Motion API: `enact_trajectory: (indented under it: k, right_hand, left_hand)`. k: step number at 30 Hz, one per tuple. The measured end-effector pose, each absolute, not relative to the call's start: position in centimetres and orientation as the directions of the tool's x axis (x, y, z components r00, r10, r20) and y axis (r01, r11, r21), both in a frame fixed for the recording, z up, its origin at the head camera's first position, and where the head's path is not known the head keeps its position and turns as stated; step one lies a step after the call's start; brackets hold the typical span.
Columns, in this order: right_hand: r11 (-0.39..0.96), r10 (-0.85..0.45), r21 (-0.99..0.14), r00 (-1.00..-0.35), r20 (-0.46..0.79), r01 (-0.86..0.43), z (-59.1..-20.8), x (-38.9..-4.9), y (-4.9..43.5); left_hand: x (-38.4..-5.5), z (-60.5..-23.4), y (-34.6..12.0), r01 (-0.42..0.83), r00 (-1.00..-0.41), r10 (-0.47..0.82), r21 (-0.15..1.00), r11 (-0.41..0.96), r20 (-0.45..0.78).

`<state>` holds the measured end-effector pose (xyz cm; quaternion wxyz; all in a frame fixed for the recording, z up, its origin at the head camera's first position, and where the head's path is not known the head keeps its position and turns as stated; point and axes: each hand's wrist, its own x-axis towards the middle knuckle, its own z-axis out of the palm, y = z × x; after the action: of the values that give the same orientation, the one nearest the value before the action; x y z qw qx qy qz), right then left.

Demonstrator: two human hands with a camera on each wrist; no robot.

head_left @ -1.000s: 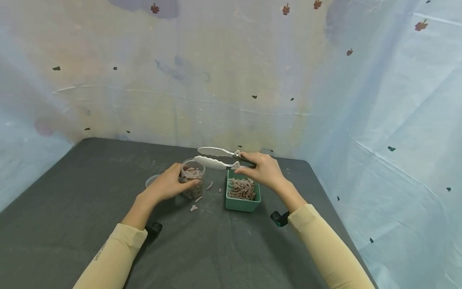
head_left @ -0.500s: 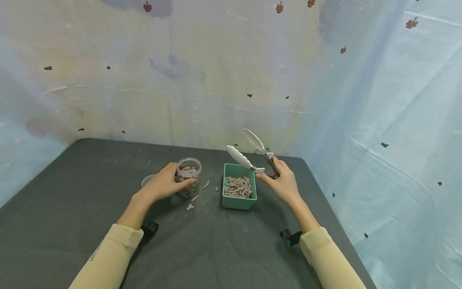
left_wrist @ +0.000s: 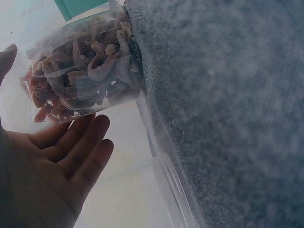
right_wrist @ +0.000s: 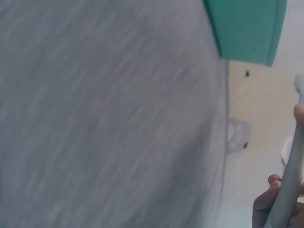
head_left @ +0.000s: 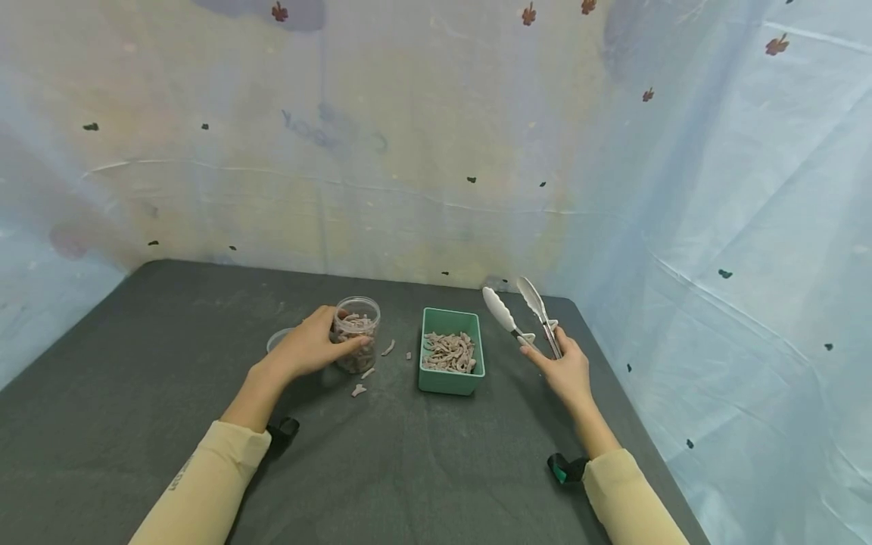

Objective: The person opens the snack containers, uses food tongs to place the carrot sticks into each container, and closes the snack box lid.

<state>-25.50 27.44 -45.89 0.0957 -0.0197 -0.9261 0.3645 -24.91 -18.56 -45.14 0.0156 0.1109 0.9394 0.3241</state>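
A clear plastic jar [head_left: 358,354] stands upright on the table, partly filled with greyish-brown strips. My left hand [head_left: 305,350] holds its side, thumb in front; in the left wrist view the fingers [left_wrist: 88,137] lie along the jar wall. To the right, my right hand [head_left: 571,375] grips tongs [head_left: 502,310] with pale scalloped tips. The tips are spread apart, point away from me, and have nothing between them. Between the hands sits a green rectangular box [head_left: 450,384] with more such strips [head_left: 450,353] in it. Only part of the tongs shows in the right wrist view.
A clear round lid [head_left: 275,338] lies left of the jar, partly behind the left hand. Several loose bits [head_left: 359,390] are scattered between jar and box. The dark table [head_left: 409,469] ends at a hanging pale sheet [head_left: 409,151] behind and to the right.
My right hand has swung the tongs rightward, from above the jar and box to the right of the box. The left hand stays on the jar. The view shifted slightly.
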Motion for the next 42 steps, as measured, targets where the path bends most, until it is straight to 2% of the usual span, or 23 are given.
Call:
enact_trajectory:
  k: [4, 10, 20, 34, 42]
  right_hand:
    - [0.776, 0.067, -0.631, -0.993, 0.098, -0.01, -46.7, -25.8, 28.8]
    - [0.814, -0.023, -0.58, -0.999, 0.037, -0.04, -47.5, -25.8, 30.2]
    - [0.839, -0.069, -0.538, -0.997, 0.042, -0.081, -48.3, -25.8, 30.9]
    - [0.844, -0.08, -0.532, -0.997, 0.011, -0.073, -48.0, -25.6, 30.9]
    - [0.806, -0.053, -0.591, -0.999, 0.001, -0.044, -46.8, -25.2, 30.2]
  left_hand:
    - [-25.0, -45.3, -18.6, 0.199, -0.975, 0.218, 0.606, 0.77, 0.043]
    - [-25.1, -45.3, -18.6, 0.199, -0.975, 0.219, 0.609, 0.768, 0.042]
    - [-25.0, -45.2, -18.5, 0.19, -0.976, 0.215, 0.607, 0.772, 0.031]
    - [-25.1, -45.2, -18.6, 0.195, -0.975, 0.218, 0.608, 0.769, 0.037]
    - [-25.1, -45.2, -18.8, 0.211, -0.973, 0.224, 0.604, 0.769, 0.055]
